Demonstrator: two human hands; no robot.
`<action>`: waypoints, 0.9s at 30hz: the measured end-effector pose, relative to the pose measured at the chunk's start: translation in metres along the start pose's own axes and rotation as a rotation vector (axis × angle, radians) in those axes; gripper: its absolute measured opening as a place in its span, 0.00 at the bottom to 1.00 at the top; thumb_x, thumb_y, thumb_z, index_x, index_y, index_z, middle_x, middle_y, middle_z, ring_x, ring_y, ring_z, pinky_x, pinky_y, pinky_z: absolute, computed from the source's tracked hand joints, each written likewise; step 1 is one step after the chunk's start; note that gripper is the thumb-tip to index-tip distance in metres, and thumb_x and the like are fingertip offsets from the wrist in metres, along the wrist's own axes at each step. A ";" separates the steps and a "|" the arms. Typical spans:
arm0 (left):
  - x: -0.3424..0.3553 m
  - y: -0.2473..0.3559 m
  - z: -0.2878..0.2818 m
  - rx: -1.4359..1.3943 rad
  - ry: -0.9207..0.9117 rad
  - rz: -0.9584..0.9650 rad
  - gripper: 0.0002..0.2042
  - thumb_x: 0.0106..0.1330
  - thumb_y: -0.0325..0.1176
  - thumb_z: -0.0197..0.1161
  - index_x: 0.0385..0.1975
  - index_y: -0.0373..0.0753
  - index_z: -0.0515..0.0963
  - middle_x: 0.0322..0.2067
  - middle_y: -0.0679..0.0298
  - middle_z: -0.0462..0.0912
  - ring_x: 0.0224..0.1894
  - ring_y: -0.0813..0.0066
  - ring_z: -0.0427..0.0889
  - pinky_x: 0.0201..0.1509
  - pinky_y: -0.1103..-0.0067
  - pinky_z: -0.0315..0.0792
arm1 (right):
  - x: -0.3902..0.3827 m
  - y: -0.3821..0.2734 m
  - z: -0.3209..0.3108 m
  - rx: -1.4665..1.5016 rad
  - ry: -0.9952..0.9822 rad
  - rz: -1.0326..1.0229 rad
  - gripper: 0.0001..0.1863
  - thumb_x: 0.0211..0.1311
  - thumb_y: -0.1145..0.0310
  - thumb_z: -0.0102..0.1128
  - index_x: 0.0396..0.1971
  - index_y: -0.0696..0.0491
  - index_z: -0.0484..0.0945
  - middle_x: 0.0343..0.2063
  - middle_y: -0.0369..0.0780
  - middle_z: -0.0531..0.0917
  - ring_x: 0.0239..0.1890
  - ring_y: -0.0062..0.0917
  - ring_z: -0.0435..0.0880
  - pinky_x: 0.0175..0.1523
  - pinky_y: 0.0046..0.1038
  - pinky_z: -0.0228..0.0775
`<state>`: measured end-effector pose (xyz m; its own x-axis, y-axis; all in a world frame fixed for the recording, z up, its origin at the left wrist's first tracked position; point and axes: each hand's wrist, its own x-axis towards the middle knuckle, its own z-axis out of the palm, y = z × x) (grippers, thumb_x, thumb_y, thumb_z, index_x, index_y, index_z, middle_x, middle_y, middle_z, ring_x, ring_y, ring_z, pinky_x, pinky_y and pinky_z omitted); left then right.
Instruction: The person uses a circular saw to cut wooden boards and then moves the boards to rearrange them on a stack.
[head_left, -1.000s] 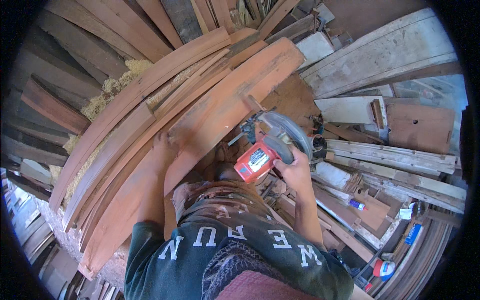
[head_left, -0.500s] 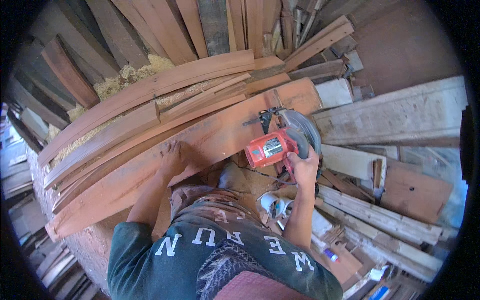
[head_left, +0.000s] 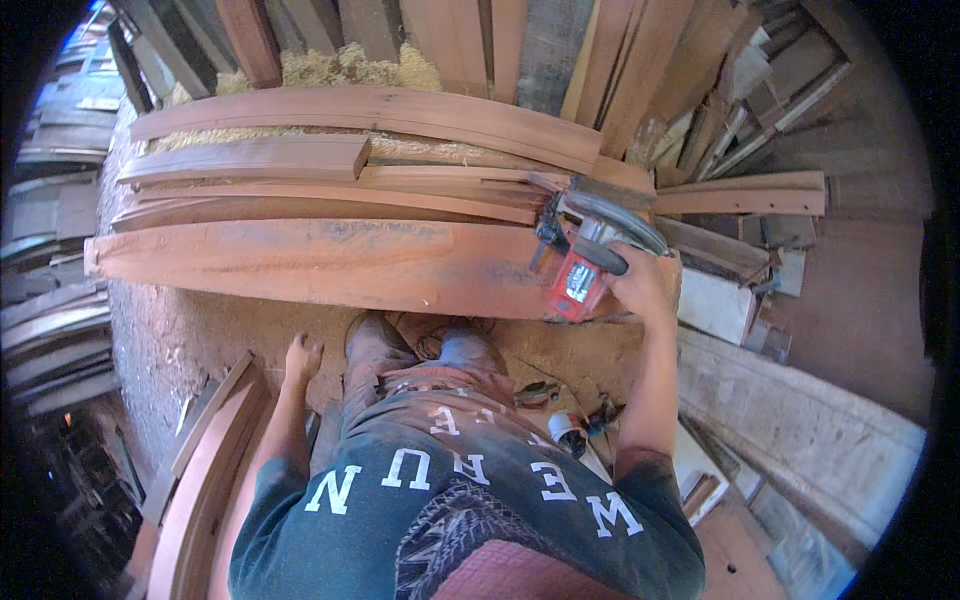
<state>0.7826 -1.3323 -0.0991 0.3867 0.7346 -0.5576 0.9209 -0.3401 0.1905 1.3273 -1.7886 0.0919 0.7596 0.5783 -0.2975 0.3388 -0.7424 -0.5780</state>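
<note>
My right hand point(head_left: 637, 280) is closed round the rear handle of a red and black circular saw point(head_left: 580, 277). The saw rests on the right end of a long reddish plank point(head_left: 330, 260) lying crosswise in front of me. Its blade is hidden under the guard and base. My left hand point(head_left: 304, 356) hangs below the plank's near edge, left of my knees. It holds nothing, and its fingers are loosely bent and a little apart.
Beyond the plank lie more cut boards point(head_left: 370, 108) and heaps of pale sawdust point(head_left: 350, 68). Boards point(head_left: 215, 470) lean at my lower left. A white container point(head_left: 567, 433) stands by my right leg. A wide pale board point(head_left: 800, 430) lies at right.
My left hand has come off the plank and dropped toward me. The saw, still in my right hand, has turned on the plank's right end. The view has swung left.
</note>
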 end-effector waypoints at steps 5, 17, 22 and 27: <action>-0.069 -0.090 0.048 -0.217 -0.316 -0.472 0.29 0.64 0.43 0.72 0.58 0.27 0.81 0.56 0.42 0.85 0.61 0.53 0.84 0.66 0.68 0.75 | 0.014 0.026 -0.027 -0.087 -0.009 -0.055 0.23 0.48 0.76 0.70 0.49 0.54 0.86 0.43 0.50 0.89 0.48 0.44 0.89 0.54 0.39 0.78; -0.049 0.080 0.044 -0.358 -0.248 -0.164 0.29 0.68 0.38 0.70 0.65 0.27 0.75 0.57 0.42 0.85 0.61 0.54 0.84 0.65 0.68 0.77 | 0.011 0.127 -0.052 -0.060 -0.150 0.007 0.25 0.44 0.81 0.67 0.48 0.59 0.84 0.41 0.52 0.89 0.47 0.41 0.88 0.56 0.35 0.76; -0.019 0.097 0.021 -0.383 -0.172 -0.078 0.28 0.68 0.38 0.69 0.65 0.27 0.75 0.56 0.41 0.85 0.59 0.54 0.86 0.63 0.69 0.78 | -0.005 0.149 -0.056 0.033 -0.152 0.064 0.21 0.48 0.79 0.66 0.47 0.58 0.86 0.43 0.51 0.89 0.50 0.49 0.86 0.58 0.40 0.76; -0.011 0.119 0.015 -0.439 -0.195 -0.039 0.28 0.69 0.36 0.69 0.64 0.27 0.75 0.55 0.42 0.86 0.58 0.56 0.86 0.62 0.71 0.78 | -0.001 0.153 -0.052 -0.033 -0.089 0.045 0.23 0.42 0.81 0.64 0.45 0.58 0.86 0.36 0.49 0.88 0.44 0.40 0.88 0.54 0.35 0.77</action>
<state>0.8875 -1.3894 -0.0820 0.3738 0.6038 -0.7041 0.8846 -0.0040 0.4662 1.4069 -1.9209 0.0431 0.7225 0.5707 -0.3902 0.3248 -0.7784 -0.5372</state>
